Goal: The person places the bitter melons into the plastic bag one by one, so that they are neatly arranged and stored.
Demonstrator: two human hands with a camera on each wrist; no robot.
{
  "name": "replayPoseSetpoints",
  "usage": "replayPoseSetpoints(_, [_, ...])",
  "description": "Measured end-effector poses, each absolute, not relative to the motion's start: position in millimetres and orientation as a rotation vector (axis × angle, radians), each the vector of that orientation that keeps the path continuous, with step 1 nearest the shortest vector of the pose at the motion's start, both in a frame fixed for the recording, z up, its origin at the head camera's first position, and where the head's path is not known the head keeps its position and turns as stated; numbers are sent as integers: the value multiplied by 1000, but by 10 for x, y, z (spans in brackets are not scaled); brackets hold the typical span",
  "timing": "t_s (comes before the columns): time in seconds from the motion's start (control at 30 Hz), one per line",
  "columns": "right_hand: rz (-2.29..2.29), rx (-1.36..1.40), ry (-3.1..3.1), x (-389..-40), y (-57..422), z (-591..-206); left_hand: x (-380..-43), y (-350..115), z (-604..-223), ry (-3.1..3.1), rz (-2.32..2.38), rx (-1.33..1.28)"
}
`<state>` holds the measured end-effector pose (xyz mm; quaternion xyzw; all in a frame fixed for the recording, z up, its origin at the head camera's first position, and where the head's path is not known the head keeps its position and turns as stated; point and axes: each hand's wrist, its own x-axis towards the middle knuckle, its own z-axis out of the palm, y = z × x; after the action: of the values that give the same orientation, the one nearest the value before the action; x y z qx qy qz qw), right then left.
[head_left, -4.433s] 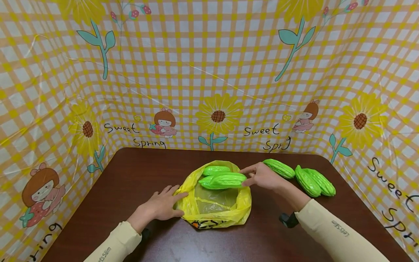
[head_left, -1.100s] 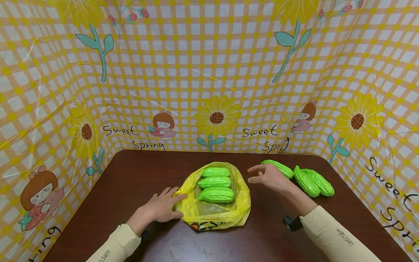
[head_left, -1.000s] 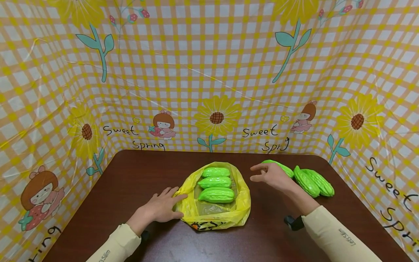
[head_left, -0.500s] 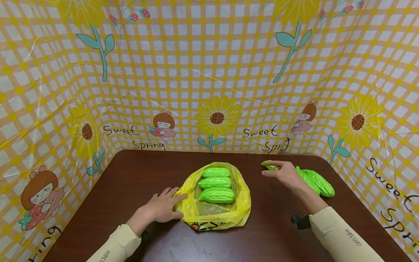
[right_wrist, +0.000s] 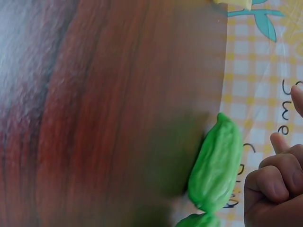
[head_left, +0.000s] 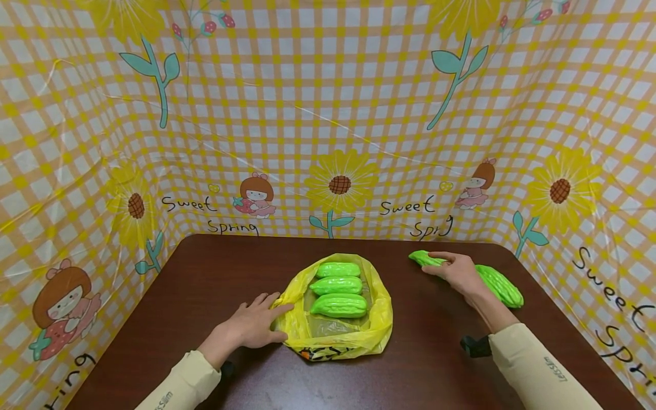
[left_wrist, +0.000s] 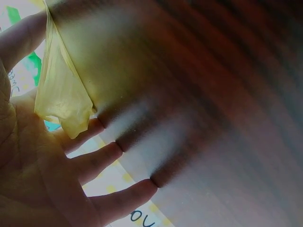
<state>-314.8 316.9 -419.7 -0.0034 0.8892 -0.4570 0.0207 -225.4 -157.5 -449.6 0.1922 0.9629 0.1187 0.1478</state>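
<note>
My left hand [head_left: 253, 326] wide, touching bag [head_left: 381, 322] (3 gourds [head_left: 337, 285] inside); right hand [head_left: 458, 273] narrowly parted at one gourd [head_left: 421, 258] right of bag.

Right hand [head_left: 458, 274] shifted from the yellow bag [head_left: 381, 333] to a green gourd [head_left: 420, 257] at far right, a second gourd [head_left: 339, 306], earlier in its grip, now lying nearest of three inside the bag.
</note>
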Motion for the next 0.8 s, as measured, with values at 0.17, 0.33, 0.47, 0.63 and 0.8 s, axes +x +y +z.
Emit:
replayPoseSetpoints(0.17, [-1426, 50, 2760, -3173, 3240, -4257, -2251, -1577, -4498, 2775, 335, 554])
replayPoseSetpoints(0.33, [-1422, 116, 2766, -3198, 3295, -4327, -2256, -1577, -4503, 2774, 330, 555])
replayPoseSetpoints(0.47, [-1443, 161, 2738, -3213, 3342, -4366, -2257, -1575, -4502, 2776, 328, 555])
replayPoseSetpoints(0.63, [-1444, 203, 2736, -3236, 3386, -4399, -2255, -1574, -4499, 2781, 327, 555])
replayPoseSetpoints(0.8, [-1425, 268, 2763, -3269, 3420, -4437, -2257, -1576, -4503, 2780, 321, 555])
